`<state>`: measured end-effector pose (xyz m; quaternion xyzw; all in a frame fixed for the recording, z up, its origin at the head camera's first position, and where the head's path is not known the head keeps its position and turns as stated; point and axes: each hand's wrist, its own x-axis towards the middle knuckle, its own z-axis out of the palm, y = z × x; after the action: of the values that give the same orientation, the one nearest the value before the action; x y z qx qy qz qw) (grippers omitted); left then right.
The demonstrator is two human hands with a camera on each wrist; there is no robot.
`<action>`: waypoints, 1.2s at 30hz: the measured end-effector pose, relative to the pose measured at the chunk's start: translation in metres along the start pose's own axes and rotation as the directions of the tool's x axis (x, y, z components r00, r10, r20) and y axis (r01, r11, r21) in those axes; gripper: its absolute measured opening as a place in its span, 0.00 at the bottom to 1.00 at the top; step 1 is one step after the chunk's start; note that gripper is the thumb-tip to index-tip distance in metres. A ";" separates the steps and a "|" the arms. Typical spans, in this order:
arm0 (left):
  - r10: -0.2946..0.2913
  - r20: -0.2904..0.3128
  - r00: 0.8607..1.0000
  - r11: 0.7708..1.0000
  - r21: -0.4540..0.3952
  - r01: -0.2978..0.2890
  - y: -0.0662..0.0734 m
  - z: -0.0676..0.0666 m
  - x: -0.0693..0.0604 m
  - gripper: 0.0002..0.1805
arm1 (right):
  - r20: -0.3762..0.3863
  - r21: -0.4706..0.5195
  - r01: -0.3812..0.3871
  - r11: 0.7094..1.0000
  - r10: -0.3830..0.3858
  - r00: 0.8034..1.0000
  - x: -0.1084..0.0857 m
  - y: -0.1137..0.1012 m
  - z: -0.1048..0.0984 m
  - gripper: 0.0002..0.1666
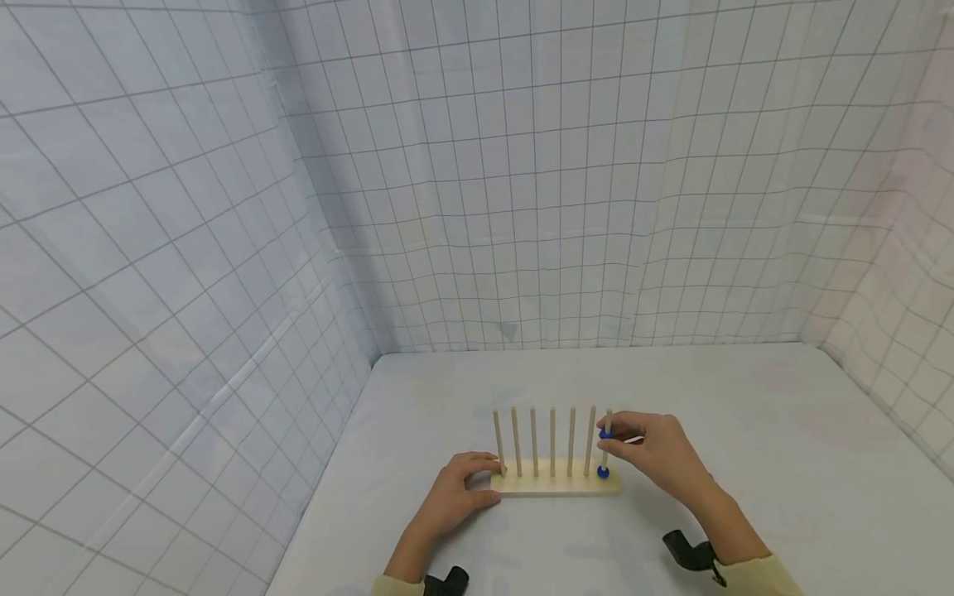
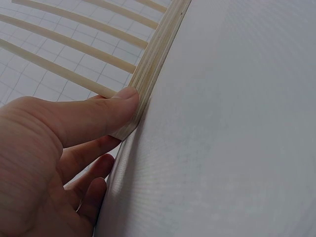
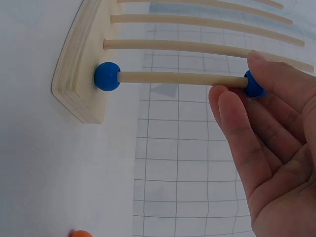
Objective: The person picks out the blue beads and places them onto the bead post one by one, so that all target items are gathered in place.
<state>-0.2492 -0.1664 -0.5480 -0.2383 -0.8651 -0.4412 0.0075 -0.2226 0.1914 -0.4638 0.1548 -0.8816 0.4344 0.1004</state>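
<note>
A pale wooden peg board with several upright rods stands on the white table. My left hand grips its left end, and in the left wrist view the thumb presses the base's edge. One blue bead sits at the foot of the rightmost rod, against the base. Higher on that same rod, my right hand pinches a second blue bead between thumb and fingers. The rod's tip shows above this bead in the head view. The other rods carry no beads.
Part of an orange round thing shows at the bottom of the right wrist view. Grid-patterned white curtains hang behind the table and at both sides. A black wrist mount sits on each forearm.
</note>
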 end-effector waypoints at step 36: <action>-0.017 0.007 1.000 1.000 -0.022 0.017 0.001 0.001 0.000 0.21 | 0.034 -0.062 -0.041 0.997 0.043 0.999 -0.005 0.015 0.015 0.16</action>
<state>-0.2488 -0.1652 -0.5483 -0.2326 -0.8621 -0.4502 -0.0016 -0.2241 0.1890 -0.4854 0.1407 -0.8992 0.4063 0.0805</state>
